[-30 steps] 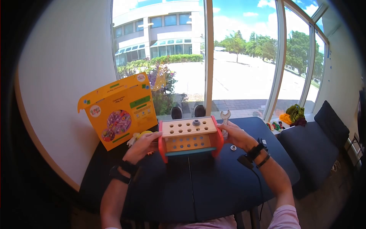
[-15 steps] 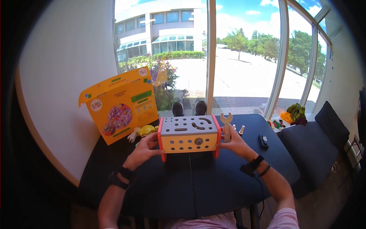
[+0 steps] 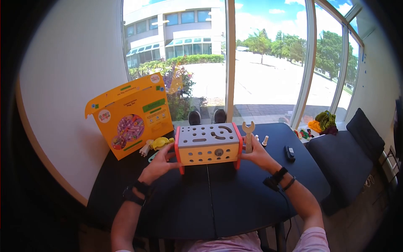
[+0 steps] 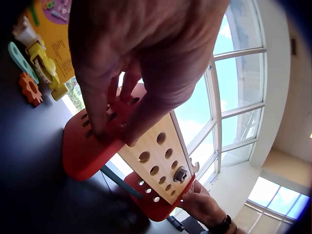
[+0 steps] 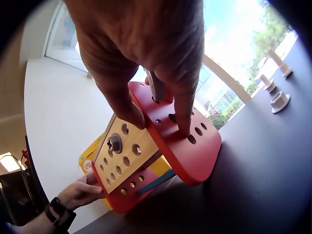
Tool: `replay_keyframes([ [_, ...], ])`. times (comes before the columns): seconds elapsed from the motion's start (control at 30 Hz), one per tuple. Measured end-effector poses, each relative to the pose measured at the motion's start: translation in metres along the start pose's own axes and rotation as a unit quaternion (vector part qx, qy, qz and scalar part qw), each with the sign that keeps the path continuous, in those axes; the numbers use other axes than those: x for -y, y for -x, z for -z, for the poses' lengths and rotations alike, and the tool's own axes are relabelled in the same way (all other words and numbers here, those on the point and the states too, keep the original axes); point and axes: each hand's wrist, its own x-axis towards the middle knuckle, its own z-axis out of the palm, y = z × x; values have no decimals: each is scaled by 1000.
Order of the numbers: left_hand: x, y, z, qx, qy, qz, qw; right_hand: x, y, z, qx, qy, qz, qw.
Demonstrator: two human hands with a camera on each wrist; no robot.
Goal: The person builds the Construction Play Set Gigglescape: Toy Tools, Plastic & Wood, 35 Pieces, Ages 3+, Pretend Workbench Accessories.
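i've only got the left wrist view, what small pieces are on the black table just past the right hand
Observer: Two pale bolt-like pieces and a pale flanged nut-like piece.
Operator: ok and the top face of what they're gripping
Observer: The red-sided wooden toy workbench has a grey top panel with round holes plus straight and curved slots.
Operator: is that hand holding anything else
Observer: Yes, the right hand holds the handle of a pale open-ended wrench.

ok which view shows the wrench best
The head view, where the wrench stands clear above the right hand, open end and upper handle visible. The left wrist view shows just its tip beyond the toy bench; the right wrist view, a piece among the fingers.
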Motion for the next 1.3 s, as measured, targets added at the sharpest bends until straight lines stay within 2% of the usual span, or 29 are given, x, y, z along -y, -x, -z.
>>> replay_keyframes([
  [0.37, 6, -9, 9, 3, -15, 9, 1000, -10, -5, 2, 9, -53, 8, 999],
  [0.6, -1, -5, 7, -6, -21, 16, 1000, -13, -8, 0, 7, -50, 17, 999],
  [0.7, -11, -2, 2, -7, 26, 35, 999, -14, -10, 1, 12, -45, 13, 999],
  [0.8, -10, -2, 3, -7, -14, 18, 1000, -12, -9, 1, 10, -44, 11, 999],
  [1.07, -9, -2, 3, -13, -18, 15, 1000, -14, -10, 2, 17, -37, 13, 999],
  [1.2, -10, -2, 4, -8, -15, 20, 1000, -4, -6, 2, 9, 12, 12, 1000],
  [1.3, -8, -1, 13, -9, -64, 13, 998, 5, -7, 11, -13, 63, 15, 998],
])
